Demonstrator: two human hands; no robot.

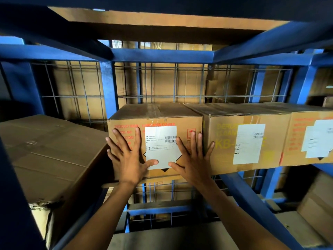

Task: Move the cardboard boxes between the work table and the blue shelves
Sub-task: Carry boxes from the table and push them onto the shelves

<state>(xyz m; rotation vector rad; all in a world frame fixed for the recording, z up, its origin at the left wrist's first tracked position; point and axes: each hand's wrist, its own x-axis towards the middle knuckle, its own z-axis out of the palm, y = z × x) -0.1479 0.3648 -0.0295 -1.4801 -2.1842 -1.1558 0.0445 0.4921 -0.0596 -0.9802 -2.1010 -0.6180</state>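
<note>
Head view: the cardboard box (156,121) with red lettering and a white label (161,141) on its front sits on a shelf of the blue shelves (162,55), its front face toward the camera. Both hands lie flat against that face with fingers spread, pressing rather than gripping. The left hand (128,157) covers the red print left of the label, its thumb touching the label's lower edge. The right hand (193,157) sits right of the label, thumb at the label's lower right corner, and its outer fingers reach the seam with the next carton.

Touching the box's right side stands a second box (248,139) with yellow lettering and its own white label, and beyond that a third box (310,139) with red print. Left of the central box, a larger plain box (50,156) lies tilted, its near corner torn. Behind the box, a wire mesh panel (81,87) backs the shelf, with more cardboard visible through it.
</note>
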